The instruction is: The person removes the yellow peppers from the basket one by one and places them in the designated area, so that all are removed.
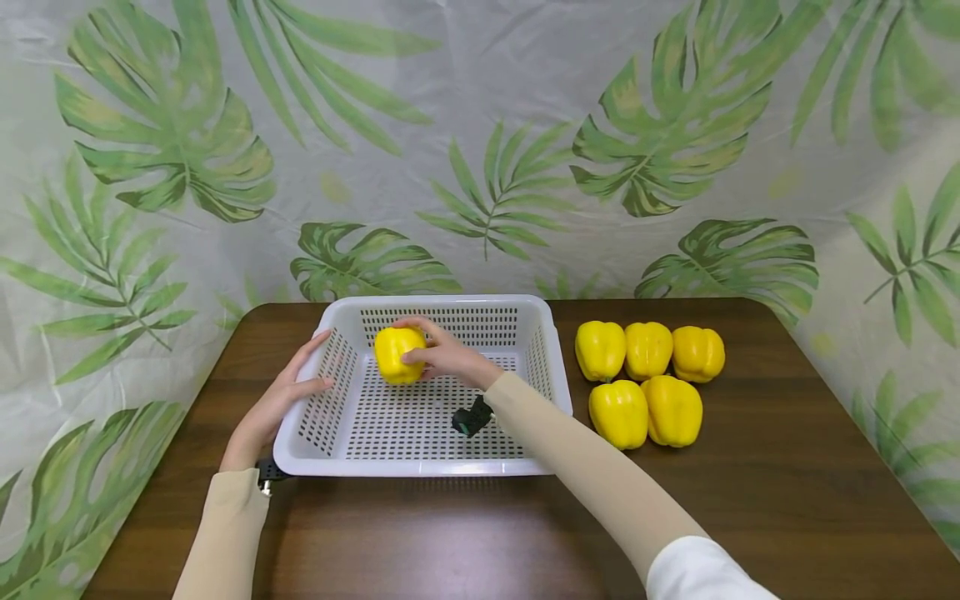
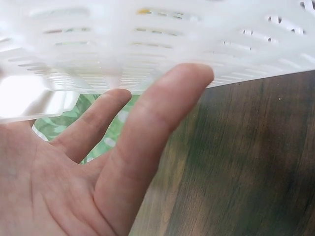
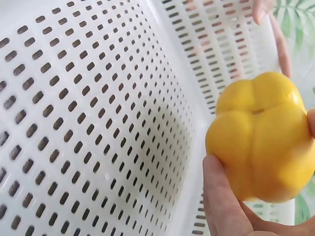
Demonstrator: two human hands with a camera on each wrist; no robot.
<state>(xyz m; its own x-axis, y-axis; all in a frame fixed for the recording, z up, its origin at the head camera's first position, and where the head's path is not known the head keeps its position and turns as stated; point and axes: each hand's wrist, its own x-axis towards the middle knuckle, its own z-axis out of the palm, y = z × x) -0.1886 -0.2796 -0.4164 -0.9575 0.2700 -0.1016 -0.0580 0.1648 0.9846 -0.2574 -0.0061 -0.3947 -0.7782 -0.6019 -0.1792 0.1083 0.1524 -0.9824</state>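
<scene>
A white slotted plastic basket [image 1: 360, 417] stands on the table, its left rim held by my left hand [image 1: 273, 400]. The thumb reaches over that rim in the head view; the left wrist view shows the thumb and a finger [image 2: 93, 123] beside the slotted wall. Inside the basket, toward its left back, my right hand [image 1: 450, 354] grips a yellow bell pepper [image 1: 397, 356] between thumb and fingers. From the right wrist, the pepper's lobed end [image 3: 258, 128] faces the camera, and bare basket floor [image 3: 98, 98] shows beside it.
Several more yellow bell peppers [image 1: 618, 414] lie in two rows on the table, right of the basket. A black wrist camera [image 1: 472, 417] sits below my right wrist. The brown wooden table [image 1: 420, 533] meets a leaf-printed cloth [image 1: 517, 83] at the back.
</scene>
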